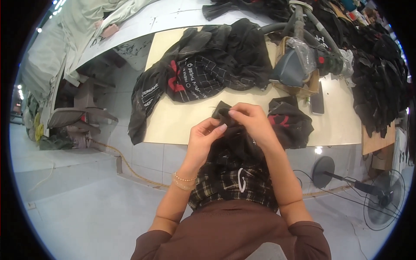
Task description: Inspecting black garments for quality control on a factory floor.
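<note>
Pinched between the fingertips of left hand (200, 139) and right hand (255, 122), about equally near, the black cloth (229, 143) hangs lengthwise toward six o'clock, over plaid fabric (216, 184). Bare tabletop (173, 123) opens toward nine, its near edge toward eight; a dark bundle (299, 125) sits at three, a garment pile (245, 47) at twelve.

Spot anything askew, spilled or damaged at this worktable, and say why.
The crumpled heap of black printed fabric looks askew: part hangs past the left edge of the cream rectangular tabletop. No spill shows; the held black cloth is too dark to check for damage.
</note>
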The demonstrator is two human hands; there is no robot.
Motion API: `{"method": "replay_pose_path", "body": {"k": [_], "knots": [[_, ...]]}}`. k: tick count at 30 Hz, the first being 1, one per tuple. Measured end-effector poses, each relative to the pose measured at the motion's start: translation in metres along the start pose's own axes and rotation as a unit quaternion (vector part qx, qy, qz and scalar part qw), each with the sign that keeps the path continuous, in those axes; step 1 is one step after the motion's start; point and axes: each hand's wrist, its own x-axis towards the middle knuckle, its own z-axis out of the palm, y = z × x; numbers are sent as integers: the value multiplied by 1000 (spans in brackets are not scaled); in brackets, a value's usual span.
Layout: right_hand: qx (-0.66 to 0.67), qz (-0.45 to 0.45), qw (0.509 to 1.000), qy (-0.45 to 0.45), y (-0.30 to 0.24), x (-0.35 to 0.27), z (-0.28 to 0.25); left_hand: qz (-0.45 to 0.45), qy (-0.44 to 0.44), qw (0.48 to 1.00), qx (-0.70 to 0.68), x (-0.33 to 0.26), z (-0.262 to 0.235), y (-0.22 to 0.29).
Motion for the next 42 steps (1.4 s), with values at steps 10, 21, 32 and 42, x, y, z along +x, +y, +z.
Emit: {"method": "replay_pose_path", "body": {"k": [10, 21, 32, 42], "knots": [[409, 33, 909, 72, -44, -64, -68, -21, -203, 971, -125, 31, 40, 57], [232, 50, 969, 72, -45, -44, -92, 44, -160, 986, 6, 88, 53, 58], [456, 67, 883, 89, -20, -29, -92, 78, -173, 961, 199, 92, 54, 53], [494, 66, 865, 51, -26, -31, -80, 159, -160, 948, 225, 70, 80, 51]]}}
